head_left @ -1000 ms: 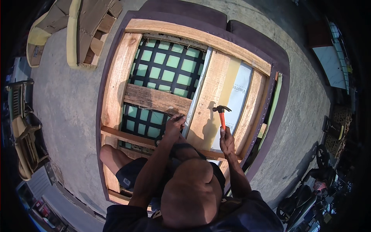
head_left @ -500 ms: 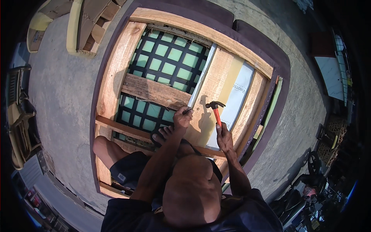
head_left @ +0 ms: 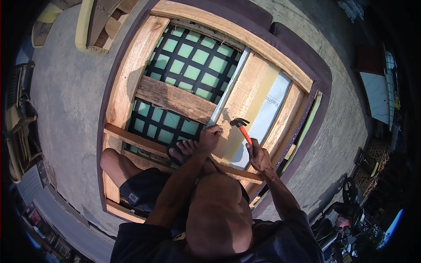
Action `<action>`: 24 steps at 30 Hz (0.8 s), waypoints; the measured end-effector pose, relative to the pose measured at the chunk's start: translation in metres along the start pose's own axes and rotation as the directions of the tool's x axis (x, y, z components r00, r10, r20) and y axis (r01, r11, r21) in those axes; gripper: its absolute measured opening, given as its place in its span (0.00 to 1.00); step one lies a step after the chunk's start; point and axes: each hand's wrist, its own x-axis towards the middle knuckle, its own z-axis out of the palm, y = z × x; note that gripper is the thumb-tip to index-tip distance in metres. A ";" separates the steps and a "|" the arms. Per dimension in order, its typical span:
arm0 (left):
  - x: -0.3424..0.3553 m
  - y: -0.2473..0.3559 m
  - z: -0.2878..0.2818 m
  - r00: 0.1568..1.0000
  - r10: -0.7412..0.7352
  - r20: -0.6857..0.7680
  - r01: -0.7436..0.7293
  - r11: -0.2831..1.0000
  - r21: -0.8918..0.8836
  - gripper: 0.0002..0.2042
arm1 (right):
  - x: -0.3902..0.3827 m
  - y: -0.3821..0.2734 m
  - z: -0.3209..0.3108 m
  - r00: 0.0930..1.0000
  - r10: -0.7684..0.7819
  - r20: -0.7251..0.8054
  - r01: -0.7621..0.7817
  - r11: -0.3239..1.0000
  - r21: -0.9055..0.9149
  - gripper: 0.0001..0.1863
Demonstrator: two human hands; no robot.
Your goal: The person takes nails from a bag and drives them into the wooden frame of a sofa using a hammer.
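Observation:
My right hand [head_left: 259,157] grips the handle of a claw hammer [head_left: 244,134], red-orange with a black head, held over a board. Just left of the hammer, my left hand [head_left: 211,138] is closed, fingertips pinched on something too small to make out, beside a pale strip [head_left: 230,87] along the board's edge [head_left: 246,79]. Beneath them lies an upholstered wooden frame [head_left: 232,23]. Its left section shows black webbing over green foam [head_left: 193,72], crossed by a rough slat [head_left: 173,98]; on the right is a white panel [head_left: 269,107]. A sandalled foot [head_left: 180,151] rests near my left hand.
Purple upholstery [head_left: 313,65] borders the frame, which sits on concrete floor [head_left: 66,101]. Cream furniture shells [head_left: 94,26] lie at upper left, chairs [head_left: 19,122] at far left. At right are a white-and-brown panel [head_left: 372,92], a woven item [head_left: 377,153] and a motorbike [head_left: 344,219].
The hammer head has tilted left, closer to my left hand. My left hand has shifted right along the pale strip. The view of the frame has slid up and left.

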 end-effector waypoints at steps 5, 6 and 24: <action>0.003 0.000 -0.006 0.986 -0.158 0.056 0.159 0.987 -0.024 0.04 | -0.001 0.019 -0.010 0.885 -0.462 0.063 0.466 0.870 -0.160 0.15; 0.006 -0.009 -0.008 0.984 -0.168 0.067 0.175 0.976 -0.132 0.04 | 0.002 0.015 -0.015 0.853 -0.495 0.165 0.522 0.821 -0.233 0.16; 0.013 -0.021 -0.002 0.997 -0.061 0.049 0.070 0.979 -0.191 0.02 | 0.037 0.009 -0.024 0.742 -0.637 0.207 0.656 0.627 -0.420 0.23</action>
